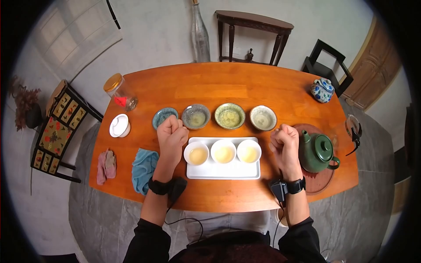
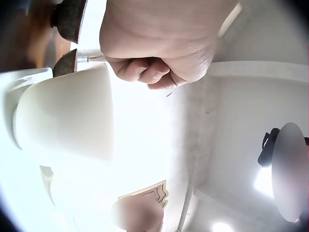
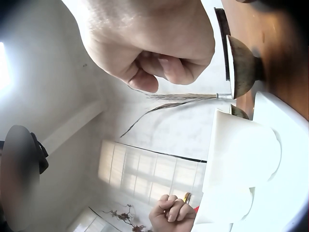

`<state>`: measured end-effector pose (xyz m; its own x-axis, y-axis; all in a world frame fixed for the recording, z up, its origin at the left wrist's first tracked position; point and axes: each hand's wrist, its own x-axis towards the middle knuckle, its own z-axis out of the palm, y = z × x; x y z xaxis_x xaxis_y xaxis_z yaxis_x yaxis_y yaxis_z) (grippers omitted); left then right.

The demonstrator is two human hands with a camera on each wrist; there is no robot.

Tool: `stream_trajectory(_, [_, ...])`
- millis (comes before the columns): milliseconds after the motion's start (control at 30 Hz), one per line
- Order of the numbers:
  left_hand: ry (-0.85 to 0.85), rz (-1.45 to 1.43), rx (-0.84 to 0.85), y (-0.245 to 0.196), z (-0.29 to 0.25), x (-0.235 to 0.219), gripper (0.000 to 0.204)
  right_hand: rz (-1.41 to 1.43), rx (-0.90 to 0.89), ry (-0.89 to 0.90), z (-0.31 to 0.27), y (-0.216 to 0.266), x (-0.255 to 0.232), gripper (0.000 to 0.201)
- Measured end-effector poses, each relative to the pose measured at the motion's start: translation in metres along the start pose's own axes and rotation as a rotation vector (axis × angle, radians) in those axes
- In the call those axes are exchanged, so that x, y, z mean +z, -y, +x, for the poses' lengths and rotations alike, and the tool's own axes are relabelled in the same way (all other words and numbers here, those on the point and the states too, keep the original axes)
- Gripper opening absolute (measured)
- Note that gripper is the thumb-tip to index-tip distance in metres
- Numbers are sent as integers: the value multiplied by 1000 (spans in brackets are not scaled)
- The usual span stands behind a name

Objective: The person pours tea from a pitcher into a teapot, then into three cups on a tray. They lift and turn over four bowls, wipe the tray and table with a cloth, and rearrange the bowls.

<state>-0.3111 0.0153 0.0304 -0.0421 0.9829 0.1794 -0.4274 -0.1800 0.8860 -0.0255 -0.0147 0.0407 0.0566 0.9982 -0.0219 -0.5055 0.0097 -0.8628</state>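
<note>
My left hand (image 1: 172, 135) is curled into a fist beside the left end of a white tray (image 1: 223, 173), with nothing in it. On the tray's other side, my right hand (image 1: 286, 147) makes a similar fist, also holding nothing. Between them, three white cups (image 1: 196, 153) of pale yellow tea stand in a row on the tray. The curled fingers of the left fist (image 2: 159, 48) show close up in the left wrist view, above a white cup (image 2: 67, 116). In the right wrist view, the right fist (image 3: 149, 43) is near white cups (image 3: 241, 150) too.
Several glazed bowls (image 1: 230, 116) line up behind the tray. At right, a green teapot (image 1: 319, 153) sits on a round wooden board (image 1: 313, 186), with a blue-and-white jar (image 1: 322, 90) beyond. A blue cloth (image 1: 144, 171), white lidded bowl (image 1: 119, 126) and glass jar (image 1: 120, 92) stand left.
</note>
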Motion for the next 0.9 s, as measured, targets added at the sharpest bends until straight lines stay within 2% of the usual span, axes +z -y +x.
stream_trajectory(700, [-7,-10,26,-1,-2,-1,33,-80,31,-48,1,-1,6,42])
stream_trajectory(800, [7,42,49,0,-2,-2,33,-76,5,-17,2,-3,3,39])
stream_trajectory(867, [77,71,52,1,-2,-3,33,-127,21,109,1,-3,0,36])
stream_trajectory(900, [77,70,51,0,-2,-2,33,-128,22,109,1,-4,0,36])
